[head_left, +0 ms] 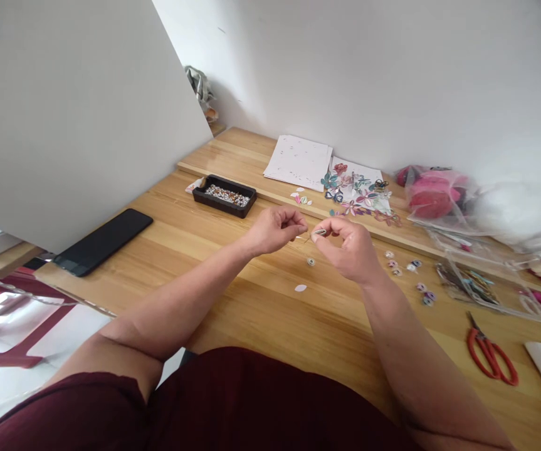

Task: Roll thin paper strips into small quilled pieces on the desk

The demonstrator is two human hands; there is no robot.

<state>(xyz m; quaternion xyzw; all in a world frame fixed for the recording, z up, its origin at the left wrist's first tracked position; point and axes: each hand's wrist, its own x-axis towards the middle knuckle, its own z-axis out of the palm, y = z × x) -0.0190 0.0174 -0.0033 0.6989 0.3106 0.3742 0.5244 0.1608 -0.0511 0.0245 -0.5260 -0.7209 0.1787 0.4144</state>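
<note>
Above the wooden table, my right hand [351,248] pinches a small leaf-shaped petal [320,232] with a dark and pale surface between thumb and forefinger. My left hand [277,230] is closed just to its left, fingertips pinched on a fine thread [304,240] that runs toward the petal. Beneath the hands lies a small thread bobbin [310,261]. Closer to my body rests a white petal-shaped piece [301,288]. Several more bobbins [421,287] sit right of my right hand.
A black tray of beads [225,195] stands behind my left hand. Finished thread flowers [367,197] lie on paper at the back. Red-handled scissors [491,357] and a clear plastic box [491,282] are at right, a black phone [105,241] at left.
</note>
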